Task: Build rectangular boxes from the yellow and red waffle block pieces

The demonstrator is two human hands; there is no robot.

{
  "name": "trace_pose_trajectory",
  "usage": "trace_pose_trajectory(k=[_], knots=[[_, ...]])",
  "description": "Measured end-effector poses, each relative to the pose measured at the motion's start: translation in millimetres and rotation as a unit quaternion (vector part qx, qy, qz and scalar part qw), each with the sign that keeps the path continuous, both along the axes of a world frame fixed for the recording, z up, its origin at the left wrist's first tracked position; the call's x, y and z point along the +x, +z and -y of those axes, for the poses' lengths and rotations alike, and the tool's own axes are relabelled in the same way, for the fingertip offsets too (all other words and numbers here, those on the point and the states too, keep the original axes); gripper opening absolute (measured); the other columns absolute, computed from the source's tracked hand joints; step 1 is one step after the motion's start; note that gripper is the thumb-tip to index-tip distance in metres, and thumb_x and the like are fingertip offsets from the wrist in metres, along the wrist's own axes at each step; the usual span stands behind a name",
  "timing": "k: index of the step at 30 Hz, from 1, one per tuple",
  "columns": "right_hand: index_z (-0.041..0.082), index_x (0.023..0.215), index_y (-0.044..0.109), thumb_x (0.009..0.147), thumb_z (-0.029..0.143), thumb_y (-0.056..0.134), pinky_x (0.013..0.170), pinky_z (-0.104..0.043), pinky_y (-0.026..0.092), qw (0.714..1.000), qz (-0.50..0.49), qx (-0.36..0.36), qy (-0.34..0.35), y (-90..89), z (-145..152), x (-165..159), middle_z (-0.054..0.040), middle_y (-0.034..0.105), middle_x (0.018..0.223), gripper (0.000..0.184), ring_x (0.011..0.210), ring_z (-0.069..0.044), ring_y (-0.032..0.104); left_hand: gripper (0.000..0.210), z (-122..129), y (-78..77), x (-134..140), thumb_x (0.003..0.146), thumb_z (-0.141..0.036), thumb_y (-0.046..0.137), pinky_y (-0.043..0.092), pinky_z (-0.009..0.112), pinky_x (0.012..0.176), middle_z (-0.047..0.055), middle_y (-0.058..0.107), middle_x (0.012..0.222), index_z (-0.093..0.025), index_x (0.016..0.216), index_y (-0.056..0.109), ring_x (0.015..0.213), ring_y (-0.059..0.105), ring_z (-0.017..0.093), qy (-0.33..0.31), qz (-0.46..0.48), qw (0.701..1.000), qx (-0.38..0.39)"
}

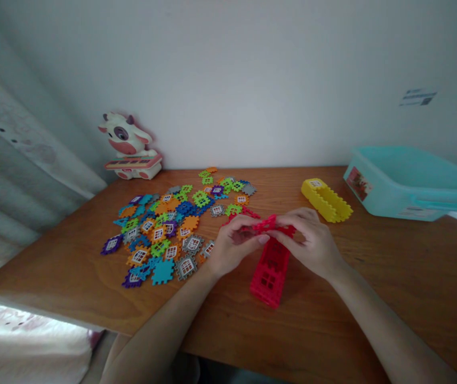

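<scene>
Both my hands meet over a long red structure of interlocking building tiles (269, 277), whose near end points toward me and shows a window cut-out. My left hand (234, 242) pinches a red tile (267, 223) from the left, thumb and fingers closed on it. From the right, my right hand (306, 240) grips the same red tile area at the far end of the structure. My fingers partly cover where the tile and structure meet, so I cannot tell whether they are joined. More red tiles (246, 212) lie just behind my left hand.
Many loose coloured tiles (164, 229) spread over the left half of the wooden table (72, 253). A yellow tile structure (324, 200) stands at the back right, beside a turquoise bin (408, 194). A cow toy with a keyboard (130, 149) sits at the back left.
</scene>
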State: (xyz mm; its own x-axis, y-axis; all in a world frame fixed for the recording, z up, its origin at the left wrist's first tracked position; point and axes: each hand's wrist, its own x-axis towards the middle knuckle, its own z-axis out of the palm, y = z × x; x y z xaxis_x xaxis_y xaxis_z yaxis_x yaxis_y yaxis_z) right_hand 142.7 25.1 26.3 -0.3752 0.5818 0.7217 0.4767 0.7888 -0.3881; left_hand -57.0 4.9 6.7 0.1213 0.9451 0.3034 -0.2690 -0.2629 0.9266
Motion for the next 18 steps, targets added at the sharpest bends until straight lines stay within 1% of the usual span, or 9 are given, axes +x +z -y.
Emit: trace_pose_trajectory(k=[2, 4, 7, 9, 12, 14, 16, 18], knots=[[0.029, 0.101, 0.07, 0.093, 0.038, 0.068, 0.082, -0.046, 0.051, 1.0, 0.007, -0.001, 0.002, 0.0, 1, -1, -0.0037, 0.076, 0.088, 0.013, 0.082, -0.025, 0.069, 0.028, -1, -0.9, 1, 0.074, -0.039, 0.086, 0.053, 0.033, 0.089, 0.003, 0.073, 0.095, -0.02, 0.089, 0.072, 0.092, 0.066, 0.017, 0.026, -0.014, 0.999, 0.015], [0.029, 0.108, 0.069, 0.091, 0.039, 0.07, 0.087, -0.047, 0.051, 1.0, 0.008, -0.01, 0.002, 0.1, 0, -1, -0.0052, 0.075, 0.098, 0.019, 0.091, -0.026, 0.069, 0.028, -3, -2.1, 0, 0.079, -0.043, 0.081, 0.055, 0.033, 0.086, 0.003, 0.073, 0.091, -0.019, 0.087, 0.069, 0.086, 0.067, 0.015, 0.038, -0.013, 0.999, -0.007], [0.029, 0.117, 0.065, 0.09, 0.04, 0.071, 0.096, -0.049, 0.051, 0.999, -0.017, -0.028, -0.022, -1.1, -4, 3, -0.0088, 0.071, 0.114, 0.03, 0.108, -0.028, 0.066, 0.034, -5, -2.6, -2, 0.08, -0.047, 0.079, 0.057, 0.03, 0.078, 0.002, 0.073, 0.088, -0.018, 0.091, 0.065, 0.077, 0.068, 0.014, 0.042, 0.006, 0.998, -0.046], [0.028, 0.118, 0.064, 0.09, 0.04, 0.07, 0.096, -0.048, 0.052, 0.998, -0.035, -0.043, -0.039, -3.3, -9, 7, -0.009, 0.069, 0.115, 0.031, 0.108, -0.027, 0.065, 0.038, -6, -2.1, -3, 0.08, -0.048, 0.079, 0.057, 0.03, 0.076, 0.002, 0.073, 0.09, -0.019, 0.1, 0.066, 0.076, 0.069, 0.014, 0.045, 0.01, 0.997, -0.055], [0.027, 0.12, 0.063, 0.092, 0.037, 0.067, 0.092, -0.045, 0.055, 0.996, -0.042, -0.064, -0.042, -6.9, -14, 12, -0.0081, 0.069, 0.112, 0.029, 0.101, -0.025, 0.066, 0.044, -5, -2.2, -4, 0.082, -0.048, 0.076, 0.058, 0.028, 0.069, 0.003, 0.074, 0.092, -0.021, 0.115, 0.067, 0.071, 0.07, 0.014, 0.042, -0.02, 0.997, -0.065], [0.027, 0.121, 0.063, 0.093, 0.035, 0.067, 0.09, -0.044, 0.055, 0.997, -0.04, -0.065, -0.032, -7.7, -14, 12, -0.008, 0.068, 0.112, 0.029, 0.101, -0.025, 0.066, 0.043, -4, -3.4, -4, 0.084, -0.045, 0.075, 0.057, 0.027, 0.067, 0.005, 0.075, 0.098, -0.022, 0.119, 0.069, 0.071, 0.069, 0.014, 0.057, -0.059, 0.995, -0.05], [0.028, 0.121, 0.064, 0.092, 0.034, 0.068, 0.092, -0.045, 0.054, 0.998, -0.025, -0.049, -0.017, -6.8, -12, 10, -0.0078, 0.069, 0.113, 0.029, 0.105, -0.026, 0.066, 0.037, -4, -4.9, -4, 0.085, -0.039, 0.075, 0.057, 0.028, 0.074, 0.006, 0.075, 0.105, -0.022, 0.117, 0.073, 0.08, 0.07, 0.015, 0.09, -0.106, 0.99, -0.008], [0.028, 0.118, 0.066, 0.092, 0.034, 0.069, 0.094, -0.046, 0.053, 1.0, 0.002, -0.028, -0.008, -5.2, -9, 7, -0.0072, 0.07, 0.112, 0.028, 0.106, -0.026, 0.066, 0.028, -4, -5.8, -4, 0.084, -0.035, 0.075, 0.056, 0.029, 0.082, 0.007, 0.075, 0.106, -0.021, 0.109, 0.076, 0.09, 0.07, 0.017, 0.118, -0.133, 0.984, 0.025]])
